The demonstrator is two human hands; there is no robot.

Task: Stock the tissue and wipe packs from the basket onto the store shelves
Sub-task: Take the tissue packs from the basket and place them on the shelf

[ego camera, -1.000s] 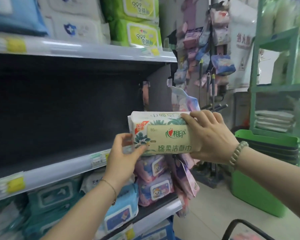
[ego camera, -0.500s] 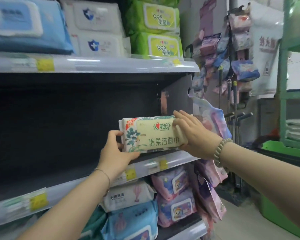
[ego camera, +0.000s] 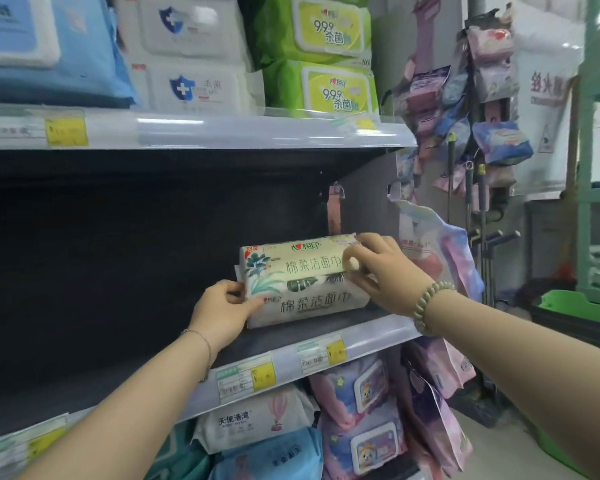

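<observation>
Right now the person is standing at the store shelves with both arms reaching forward to the middle shelf (ego camera: 371,336). A cream tissue pack (ego camera: 302,278) with green leaf print is sitting on the dark board of that shelf, toward its right end and a little back from the front rail. Its printed lettering is showing twice, one line above the other, and I cannot tell whether that is one pack or two stacked.

The left hand (ego camera: 222,313) is gripping the pack's lower left corner, thumb pressing on the front face and fingers tucking round the end. A thin chain (ego camera: 201,341) is hanging at that wrist. The right hand (ego camera: 381,271) is holding the right end, its fingers curling over the top and front. A beaded bracelet (ego camera: 430,306) is circling that wrist.

Yellow price tags (ego camera: 264,375) are lining the rail just below the pack. On the upper shelf (ego camera: 257,131), blue packs (ego camera: 49,50), white packs (ego camera: 187,53) with a blue shield and green packs (ego camera: 323,57) are lying in stacks. Under the middle shelf, a white pack (ego camera: 257,420) with a balloon picture and pink packs (ego camera: 357,410) are filling the space. Small packets (ego camera: 492,98) are hanging beside the shelf end, and a green crate (ego camera: 575,306) is sitting off to the right.
</observation>
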